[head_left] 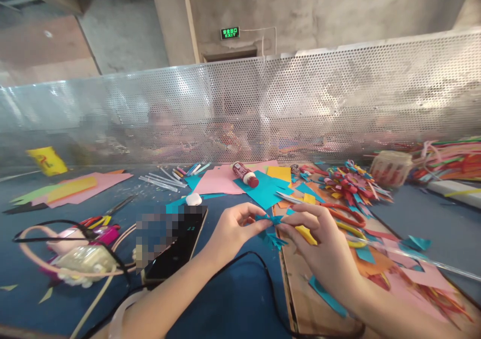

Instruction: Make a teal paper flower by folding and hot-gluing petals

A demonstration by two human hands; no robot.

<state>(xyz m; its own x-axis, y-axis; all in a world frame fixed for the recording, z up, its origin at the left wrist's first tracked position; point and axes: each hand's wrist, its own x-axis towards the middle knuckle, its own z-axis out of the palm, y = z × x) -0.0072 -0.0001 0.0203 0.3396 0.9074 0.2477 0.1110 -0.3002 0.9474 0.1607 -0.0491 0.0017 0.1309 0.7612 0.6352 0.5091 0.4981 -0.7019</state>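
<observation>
Between my two hands, near the middle of the head view, is a small blue paper piece (pixel 274 220) with fringed, folded strips hanging below. My left hand (pixel 236 227) pinches its left side between thumb and fingers. On the right side, the thumb and fingertips of my right hand (pixel 321 241) close on the same piece. Orange-handled scissors (pixel 347 212) lie just beyond my right hand, among blue and yellow scraps. A glue bottle (pixel 245 174) with a red cap rests on blue and pink sheets beyond both hands.
A phone (pixel 176 248) and black cable lie left of my left forearm. Further left are a tangle of cords (pixel 82 259), coloured sheets (pixel 75 188) and a yellow packet (pixel 47 160). Paper flowers (pixel 351 183) and a clear tub (pixel 391 168) stand at right. A perforated metal screen (pixel 300 103) crosses behind.
</observation>
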